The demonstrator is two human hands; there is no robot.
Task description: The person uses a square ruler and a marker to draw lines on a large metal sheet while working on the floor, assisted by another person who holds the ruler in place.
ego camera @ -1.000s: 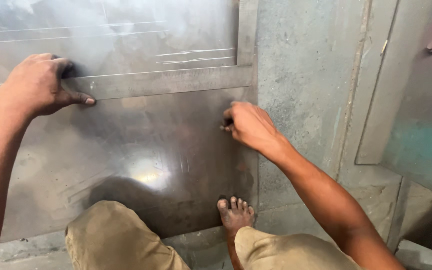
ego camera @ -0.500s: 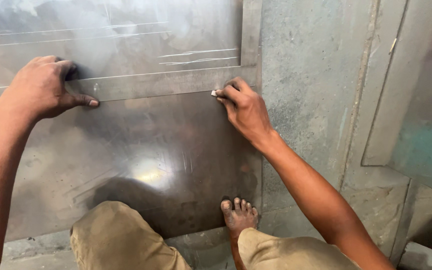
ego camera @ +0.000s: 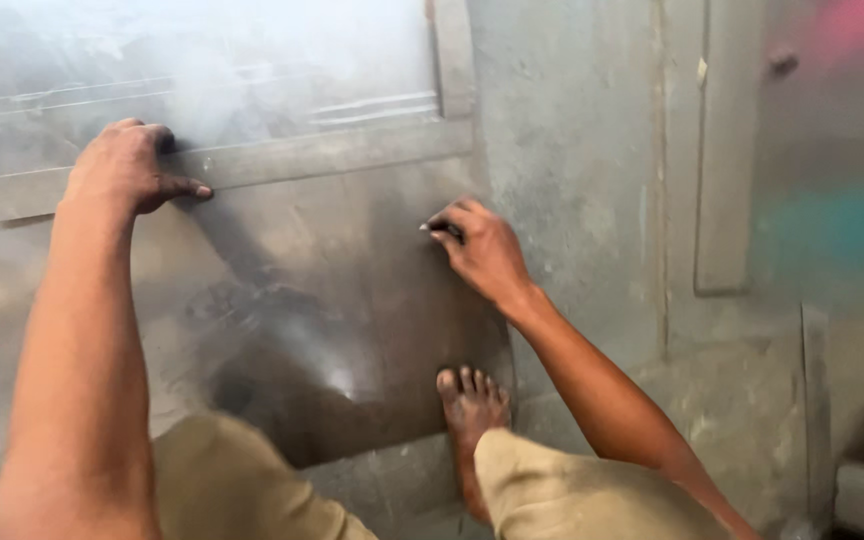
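Small marking tool [ego camera: 432, 228] pinched in right hand [ego camera: 487, 250]: mostly hidden by fingers, type indeterminate. Metal sheet [ego camera: 352, 260] beneath: cut off leftward.

Two hands show: the left hand [ego camera: 130, 165] and the right hand [ego camera: 482, 250]. One small pale marking tool [ego camera: 432, 228] sits pinched in the right hand's fingertips, too small to tell its kind. One large dark metal sheet [ego camera: 332, 290] lies on the floor [ego camera: 572, 180]. Two flat metal strips form an L on the sheet: one long straightedge strip [ego camera: 312, 155] lying across and one short upright strip [ego camera: 452, 55]. One bare foot [ego camera: 470, 400] shows, with five toes. Two knees in tan trousers [ego camera: 242, 490] show. Several pale scribed lines [ego camera: 372, 105], too faint to count, cross the upper sheet. One narrow grey bar [ego camera: 727, 150] stands at the right.
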